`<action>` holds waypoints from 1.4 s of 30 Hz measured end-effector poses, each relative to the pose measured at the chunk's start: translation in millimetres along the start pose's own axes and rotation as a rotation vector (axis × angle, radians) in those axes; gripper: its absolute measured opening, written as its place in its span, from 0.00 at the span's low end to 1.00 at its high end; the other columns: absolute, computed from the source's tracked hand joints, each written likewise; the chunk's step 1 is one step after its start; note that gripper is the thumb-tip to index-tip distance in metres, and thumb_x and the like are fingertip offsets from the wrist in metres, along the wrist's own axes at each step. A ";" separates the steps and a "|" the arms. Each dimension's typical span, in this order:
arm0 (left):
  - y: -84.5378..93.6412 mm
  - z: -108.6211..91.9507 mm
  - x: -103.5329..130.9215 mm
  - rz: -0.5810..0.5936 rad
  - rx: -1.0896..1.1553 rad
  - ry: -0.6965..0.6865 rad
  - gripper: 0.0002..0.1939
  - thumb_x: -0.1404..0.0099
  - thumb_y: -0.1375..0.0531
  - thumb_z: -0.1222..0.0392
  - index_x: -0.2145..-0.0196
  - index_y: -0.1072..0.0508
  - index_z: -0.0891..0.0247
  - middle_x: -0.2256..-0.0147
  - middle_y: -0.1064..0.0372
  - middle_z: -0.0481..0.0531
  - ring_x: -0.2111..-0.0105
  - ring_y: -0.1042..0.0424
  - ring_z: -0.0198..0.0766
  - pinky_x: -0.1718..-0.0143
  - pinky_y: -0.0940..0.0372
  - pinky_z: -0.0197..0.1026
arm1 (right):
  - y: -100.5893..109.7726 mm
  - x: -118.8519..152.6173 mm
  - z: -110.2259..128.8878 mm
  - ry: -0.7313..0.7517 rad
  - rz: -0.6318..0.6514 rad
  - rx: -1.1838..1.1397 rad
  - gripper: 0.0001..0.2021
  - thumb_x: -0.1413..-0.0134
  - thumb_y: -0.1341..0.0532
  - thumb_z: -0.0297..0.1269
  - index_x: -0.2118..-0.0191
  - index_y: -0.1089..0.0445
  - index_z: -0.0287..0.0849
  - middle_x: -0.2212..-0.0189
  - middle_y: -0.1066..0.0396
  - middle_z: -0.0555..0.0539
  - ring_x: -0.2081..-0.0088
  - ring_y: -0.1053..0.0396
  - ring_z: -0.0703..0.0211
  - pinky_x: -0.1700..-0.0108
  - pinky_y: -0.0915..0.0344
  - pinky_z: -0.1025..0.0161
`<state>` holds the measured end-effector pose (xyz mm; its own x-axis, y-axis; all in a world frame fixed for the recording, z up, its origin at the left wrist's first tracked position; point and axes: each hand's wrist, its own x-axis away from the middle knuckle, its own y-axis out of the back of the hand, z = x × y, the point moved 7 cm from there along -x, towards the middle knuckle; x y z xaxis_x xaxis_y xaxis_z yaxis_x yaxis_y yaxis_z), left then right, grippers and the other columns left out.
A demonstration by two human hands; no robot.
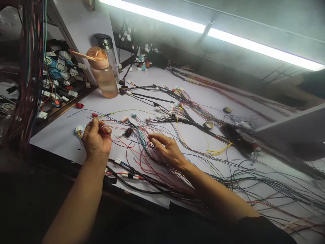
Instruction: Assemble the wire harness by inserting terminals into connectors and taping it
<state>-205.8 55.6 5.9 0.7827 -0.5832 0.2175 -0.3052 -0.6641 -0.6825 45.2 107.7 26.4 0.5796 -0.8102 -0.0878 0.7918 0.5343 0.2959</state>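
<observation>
My left hand (97, 137) is closed on thin red wires, its thumb and index finger pinched just below a small red connector (94, 115). My right hand (166, 149) is over the wire bundle, thumb and index finger close together around thin red wires. Between the hands lie a black connector (129, 132), a white and orange connector (125, 119) and a teal connector (134, 116) on the wires. A white connector (79, 128) with yellow wires lies left of my left hand.
A peach-lidded bottle (104, 78) and a dark-lidded bottle (111, 51) stand at the back left. Black taped harnesses (193, 123) cross the white table (61, 139). Tape rolls (208, 125) lie at centre right. Hanging wires (31, 67) and piled connectors (61, 66) are at left.
</observation>
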 end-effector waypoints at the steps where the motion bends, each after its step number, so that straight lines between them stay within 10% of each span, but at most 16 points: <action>1: 0.2 -2.0 -1.4 0.002 0.054 0.027 0.10 0.33 0.45 0.68 0.73 0.34 0.64 0.80 0.35 0.42 0.85 0.41 0.21 0.84 0.44 0.25 | 7.3 2.0 -3.3 -0.012 -0.017 0.034 0.13 0.39 0.44 0.42 0.55 0.26 0.44 0.59 0.24 0.47 0.56 0.28 0.57 0.52 0.35 0.59; 5: 0.5 -8.7 -5.6 0.044 0.245 0.115 0.16 0.27 0.54 0.65 0.72 0.35 0.65 0.81 0.36 0.42 0.88 0.45 0.19 0.86 0.46 0.24 | 12.8 13.0 -5.6 0.050 0.016 0.269 0.10 0.40 0.43 0.40 0.61 0.25 0.43 0.65 0.24 0.46 0.63 0.30 0.58 0.58 0.37 0.60; 16: -7.7 0.8 -1.2 0.225 0.187 0.219 0.07 0.34 0.41 0.66 0.71 0.33 0.66 0.80 0.38 0.40 0.87 0.44 0.18 0.84 0.45 0.25 | -70.8 -8.5 21.0 0.228 0.269 0.906 0.10 0.40 0.42 0.37 0.65 0.25 0.39 0.67 0.24 0.41 0.62 0.32 0.52 0.58 0.46 0.54; 25: -25.7 22.5 25.2 0.380 -0.304 0.137 0.13 0.50 0.29 0.60 0.70 0.28 0.65 0.77 0.31 0.47 0.80 0.33 0.29 0.79 0.38 0.30 | -8.6 -15.9 6.7 -0.116 -0.101 0.176 0.10 0.44 0.40 0.42 0.69 0.25 0.42 0.76 0.28 0.51 0.74 0.36 0.63 0.69 0.43 0.64; 42: -27.8 39.2 39.7 0.458 -0.377 0.297 0.17 0.53 0.27 0.57 0.66 0.22 0.66 0.74 0.26 0.52 0.74 0.29 0.32 0.74 0.34 0.32 | -25.8 2.4 -4.4 -0.226 0.009 -0.018 0.11 0.47 0.39 0.42 0.70 0.25 0.40 0.78 0.33 0.52 0.75 0.41 0.66 0.70 0.44 0.68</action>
<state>-144.9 69.3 6.2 0.3623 -0.9137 0.1840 -0.7827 -0.4055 -0.4722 27.0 93.0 14.4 0.5303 -0.8376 0.1311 0.7913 0.5445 0.2781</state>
